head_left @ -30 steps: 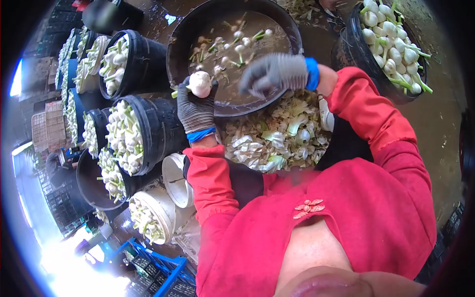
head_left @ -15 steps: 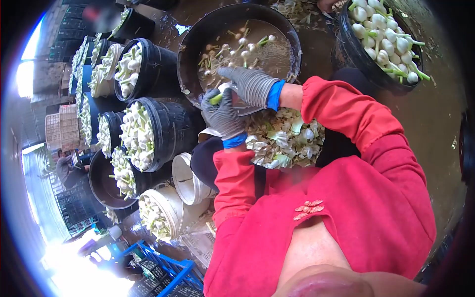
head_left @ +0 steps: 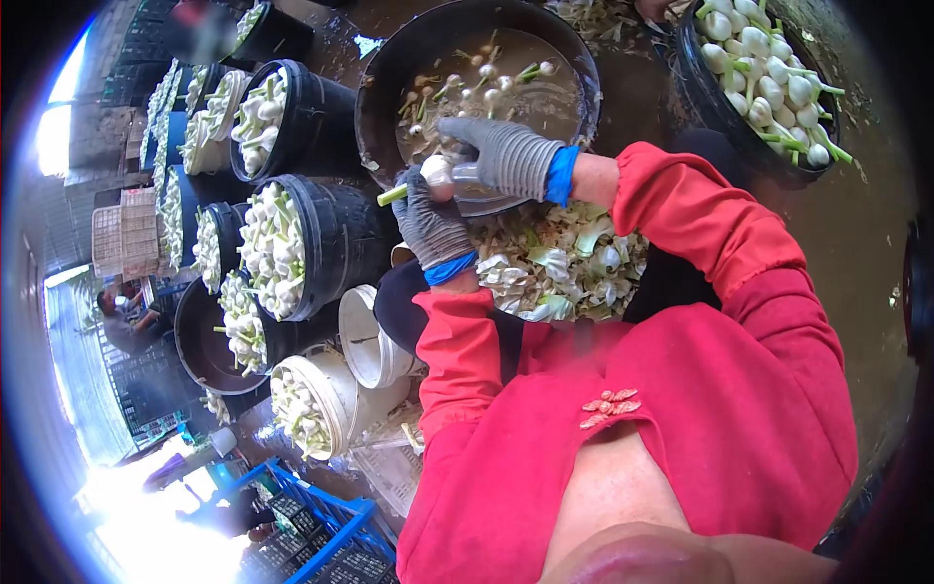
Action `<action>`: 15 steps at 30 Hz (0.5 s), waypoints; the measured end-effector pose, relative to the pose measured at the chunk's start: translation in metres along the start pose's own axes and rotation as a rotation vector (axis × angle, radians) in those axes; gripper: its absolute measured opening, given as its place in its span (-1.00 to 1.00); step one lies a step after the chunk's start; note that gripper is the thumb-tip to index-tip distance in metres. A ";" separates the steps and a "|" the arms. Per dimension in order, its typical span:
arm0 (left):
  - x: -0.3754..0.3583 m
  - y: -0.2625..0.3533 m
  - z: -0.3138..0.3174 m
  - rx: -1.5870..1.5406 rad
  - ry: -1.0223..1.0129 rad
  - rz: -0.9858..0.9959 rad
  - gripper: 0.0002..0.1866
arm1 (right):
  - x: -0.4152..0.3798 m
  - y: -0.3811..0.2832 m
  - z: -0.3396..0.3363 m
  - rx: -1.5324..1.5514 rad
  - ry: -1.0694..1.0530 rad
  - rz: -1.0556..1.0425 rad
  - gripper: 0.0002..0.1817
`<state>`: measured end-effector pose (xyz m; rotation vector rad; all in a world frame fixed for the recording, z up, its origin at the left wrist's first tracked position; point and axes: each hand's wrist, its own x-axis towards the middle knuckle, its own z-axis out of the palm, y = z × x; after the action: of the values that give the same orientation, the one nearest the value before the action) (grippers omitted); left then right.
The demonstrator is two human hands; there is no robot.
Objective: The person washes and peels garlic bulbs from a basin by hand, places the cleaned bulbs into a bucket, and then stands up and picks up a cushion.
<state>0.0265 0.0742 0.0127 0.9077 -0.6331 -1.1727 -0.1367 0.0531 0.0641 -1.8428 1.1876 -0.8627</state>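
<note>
My left hand (head_left: 432, 222), in a grey ribbed glove with a blue cuff, is closed round a garlic bulb (head_left: 437, 173). Its cut green stem (head_left: 392, 196) points out to the left. My right hand (head_left: 508, 159), gloved the same way, is bent over the bulb from the right. Something pale and shiny (head_left: 467, 173) shows under its fingers against the bulb; I cannot make out what it is. Just beyond both hands is a wide dark basin (head_left: 375, 122) of murky water with loose garlic in it. Peeled garlic skins (head_left: 564, 263) are heaped below the hands.
Black buckets (head_left: 345, 238) full of garlic stand to the left, with a white bucket (head_left: 365, 404) of garlic nearer me. Another black tub (head_left: 696, 107) of garlic is at upper right. A blue crate frame (head_left: 336, 530) is at lower left. A person (head_left: 131, 321) sits far left.
The bulb has turned in my left hand: its white head now shows and the stem points left. My right hand has shifted slightly up and right relative to the bulb. The whole view has tilted slightly.
</note>
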 end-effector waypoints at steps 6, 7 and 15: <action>-0.014 -0.013 0.036 0.040 0.028 0.022 -0.85 | 0.007 0.017 0.008 -0.152 0.085 -0.079 -0.42; -0.010 -0.014 0.032 -0.109 -0.007 -0.071 -0.84 | 0.012 0.026 0.009 -0.134 0.098 -0.075 -0.43; 0.007 0.030 -0.004 -0.430 -0.104 -0.236 -0.76 | 0.015 0.075 0.013 -0.375 -0.370 0.047 -0.74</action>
<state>0.0468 0.0723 0.0358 0.5666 -0.3388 -1.5047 -0.1517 0.0213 -0.0049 -2.1447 1.2014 -0.2601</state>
